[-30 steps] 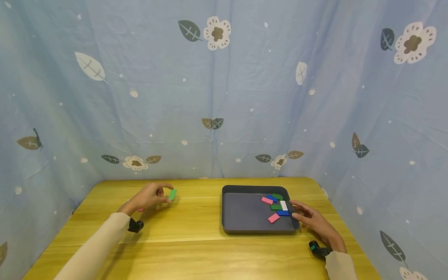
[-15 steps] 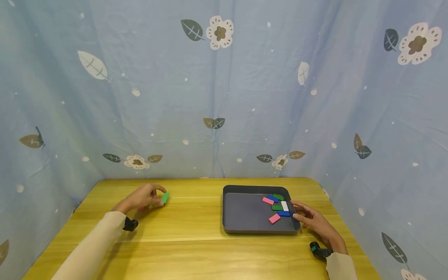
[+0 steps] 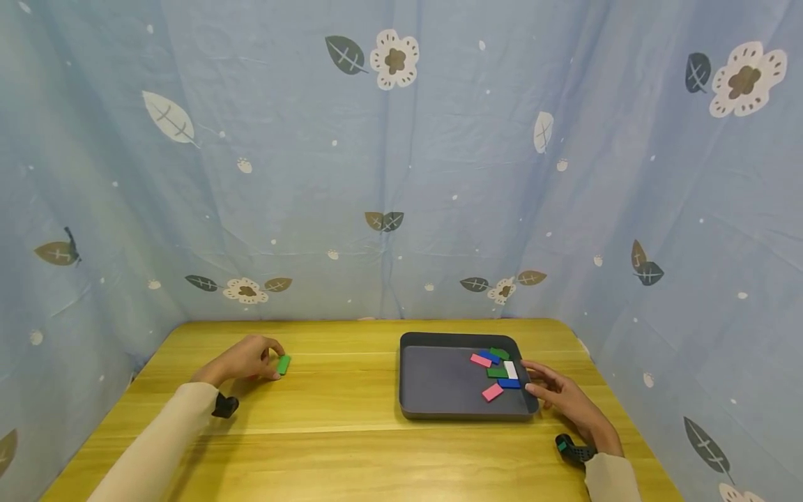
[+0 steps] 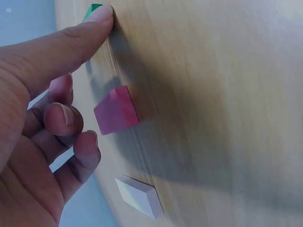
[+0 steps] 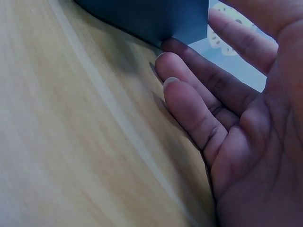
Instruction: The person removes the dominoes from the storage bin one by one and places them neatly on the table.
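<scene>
My left hand (image 3: 251, 357) pinches a small green block (image 3: 284, 364) by its ends, low at the table on the left. In the left wrist view, the thumb is against the green block (image 4: 93, 8), most of which is hidden. Below that hand a pink block (image 4: 116, 111) and a white block (image 4: 139, 196) lie on the wood. At the dark grey tray (image 3: 439, 416), my right hand (image 3: 567, 401) touches the right rim with fairly straight index finger and thumb. In the right wrist view, its other fingers are bent loosely by the outer wall (image 5: 156, 19).
Inside the tray, towards its right side, lie pink (image 3: 492, 392), blue (image 3: 509, 383), green (image 3: 497, 373) and white (image 3: 511, 369) blocks. A patterned blue curtain (image 3: 326, 174) hangs behind and beside the yellow wooden table (image 3: 351, 460).
My left hand has moved left and nearer, lowering the green block towards the table. The right hand and the tray stay in place.
</scene>
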Available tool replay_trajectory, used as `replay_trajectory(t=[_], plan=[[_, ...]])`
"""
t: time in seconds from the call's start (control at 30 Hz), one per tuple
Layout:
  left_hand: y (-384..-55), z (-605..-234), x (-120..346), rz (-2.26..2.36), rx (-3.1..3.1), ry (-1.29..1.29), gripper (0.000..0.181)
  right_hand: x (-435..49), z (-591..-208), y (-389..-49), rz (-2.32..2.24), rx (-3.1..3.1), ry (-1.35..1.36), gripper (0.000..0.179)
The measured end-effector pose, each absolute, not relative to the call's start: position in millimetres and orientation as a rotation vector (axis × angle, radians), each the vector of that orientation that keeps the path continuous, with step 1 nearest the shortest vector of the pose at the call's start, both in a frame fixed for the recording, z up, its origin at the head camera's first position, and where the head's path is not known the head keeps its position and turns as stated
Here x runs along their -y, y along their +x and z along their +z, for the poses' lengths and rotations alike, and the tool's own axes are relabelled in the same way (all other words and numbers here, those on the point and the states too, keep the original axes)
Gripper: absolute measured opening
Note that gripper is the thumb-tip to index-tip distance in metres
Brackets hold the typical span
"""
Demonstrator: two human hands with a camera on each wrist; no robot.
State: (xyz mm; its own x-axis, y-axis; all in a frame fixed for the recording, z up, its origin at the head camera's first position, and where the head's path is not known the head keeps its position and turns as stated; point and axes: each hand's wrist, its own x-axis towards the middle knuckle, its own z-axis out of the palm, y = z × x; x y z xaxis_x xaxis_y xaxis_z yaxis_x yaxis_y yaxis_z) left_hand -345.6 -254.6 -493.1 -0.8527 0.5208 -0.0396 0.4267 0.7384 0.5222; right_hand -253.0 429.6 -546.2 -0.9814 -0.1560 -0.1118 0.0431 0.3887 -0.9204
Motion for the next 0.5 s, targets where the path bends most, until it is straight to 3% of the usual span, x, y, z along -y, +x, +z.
replay_trajectory(t=[0.5], plan=[[-340.6,-488.4,257.1,0.720,-2.787,0.694,0.047,-430.6,-546.4,-253.1,-1.634,-2.470,-0.115,0.060]])
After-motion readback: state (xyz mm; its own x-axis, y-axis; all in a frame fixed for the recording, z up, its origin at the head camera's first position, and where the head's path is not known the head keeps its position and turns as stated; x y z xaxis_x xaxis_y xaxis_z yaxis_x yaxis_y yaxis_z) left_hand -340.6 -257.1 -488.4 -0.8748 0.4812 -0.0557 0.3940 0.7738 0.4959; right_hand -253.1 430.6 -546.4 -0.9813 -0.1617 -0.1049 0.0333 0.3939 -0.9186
